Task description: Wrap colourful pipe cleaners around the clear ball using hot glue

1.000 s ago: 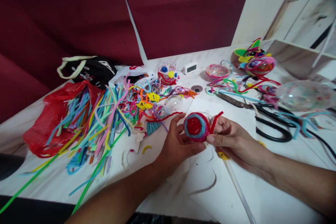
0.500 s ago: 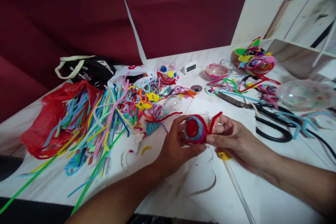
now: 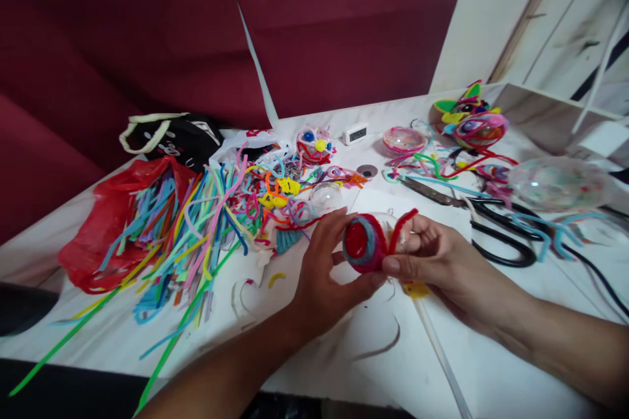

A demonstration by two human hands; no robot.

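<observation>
Just in front of me, my left hand [image 3: 322, 278] is closed around a small ball wrapped in pipe cleaners [image 3: 358, 242]. A red disc fills the ball's face, ringed by light blue and then magenta. My right hand [image 3: 435, 258] pinches a red pipe cleaner [image 3: 400, 229] where it meets the ball's right side; its free end sticks up past the fingers. Behind the ball a clear plastic edge shows, partly hidden. Below my right hand lies a yellow piece [image 3: 415, 289] with a long translucent stick [image 3: 445, 357] running toward me.
Left, a red plastic bag [image 3: 95, 242] spills a heap of pipe cleaners [image 3: 206, 209]. Large black-handled scissors [image 3: 506, 252] lie at right, near a clear plastic dome [image 3: 557, 183]. Behind are a decorated ball [image 3: 314, 145], a small digital clock [image 3: 355, 133] and a black bag [image 3: 171, 144].
My left fingers have shifted on the ball, the index finger lifting, and the ball has turned slightly. The right hand keeps its pinch. The camera view has moved a little.
</observation>
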